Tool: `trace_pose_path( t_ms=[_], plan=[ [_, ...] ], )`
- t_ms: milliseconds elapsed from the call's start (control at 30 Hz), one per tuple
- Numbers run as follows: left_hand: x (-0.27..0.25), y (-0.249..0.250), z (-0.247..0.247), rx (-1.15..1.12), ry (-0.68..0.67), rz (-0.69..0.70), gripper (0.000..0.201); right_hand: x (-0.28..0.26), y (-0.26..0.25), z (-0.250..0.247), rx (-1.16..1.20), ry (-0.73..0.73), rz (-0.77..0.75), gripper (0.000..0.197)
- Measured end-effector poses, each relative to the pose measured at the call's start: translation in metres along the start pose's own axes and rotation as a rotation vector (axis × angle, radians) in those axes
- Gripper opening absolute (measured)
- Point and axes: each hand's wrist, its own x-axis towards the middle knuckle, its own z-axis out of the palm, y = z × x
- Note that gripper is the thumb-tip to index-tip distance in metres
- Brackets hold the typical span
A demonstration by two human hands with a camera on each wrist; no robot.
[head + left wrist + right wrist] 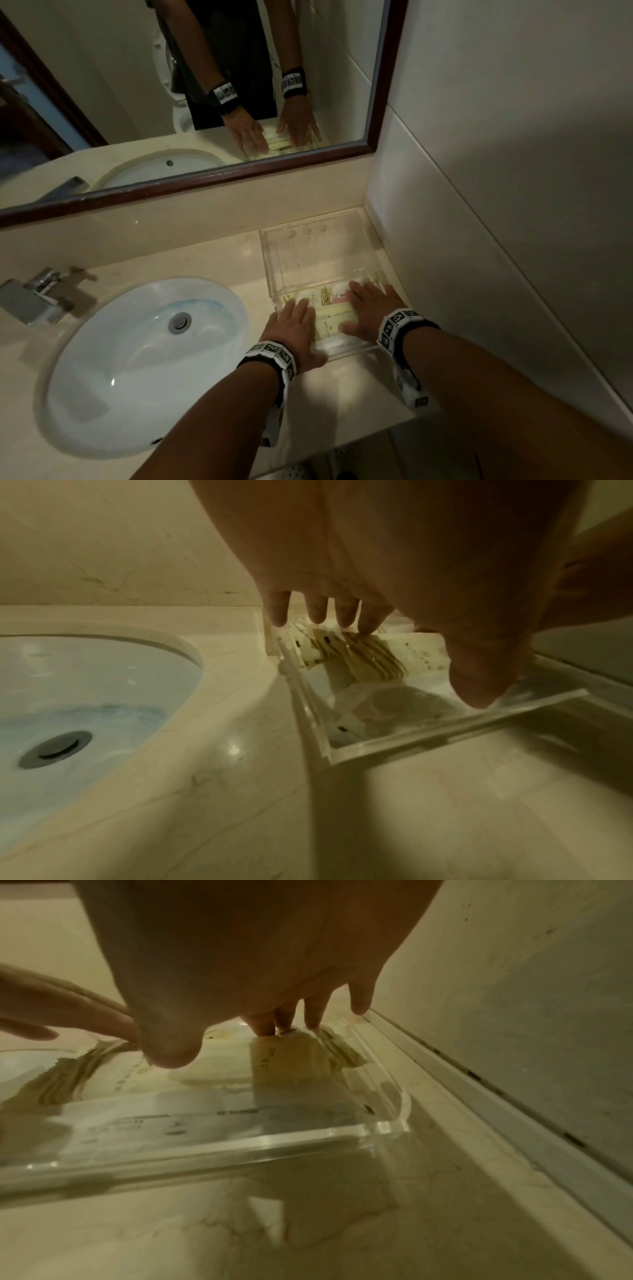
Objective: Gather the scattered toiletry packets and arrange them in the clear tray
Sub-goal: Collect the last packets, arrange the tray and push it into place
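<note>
Print on the toiletry packets [330, 320] is too blurred to read.

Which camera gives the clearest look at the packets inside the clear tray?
The head view: the packets lie between both hands in the near end of the clear tray. The left wrist view shows only striped edges under the fingers; the right wrist view shows them blurred behind the tray's front wall.

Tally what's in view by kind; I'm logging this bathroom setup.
Hands: 2 (left hand, right hand)
Tray: 1
Sink: 1
Tap: 1
Mirror: 1
Packets: overlapped under the hands, uncountable
Total: 6, packets aside
</note>
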Motion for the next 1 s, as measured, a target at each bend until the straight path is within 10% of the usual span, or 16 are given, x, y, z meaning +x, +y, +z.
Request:
trace_pose_path(
  t_ms=[733, 1000],
  plan=[
    [0.0, -0.006, -0.017, 0.012, 0.156, -0.024, 0.095, -0.026, 0.008, 0.012, -0.008, 0.133, -0.078, 0.113],
    [-0.008, -0.006, -0.012, 0.001, -0.033, -0.083, 0.116, -0.032, 0.004, 0.02, -0.102, 0.097, -0.072, 0.124]
  ],
)
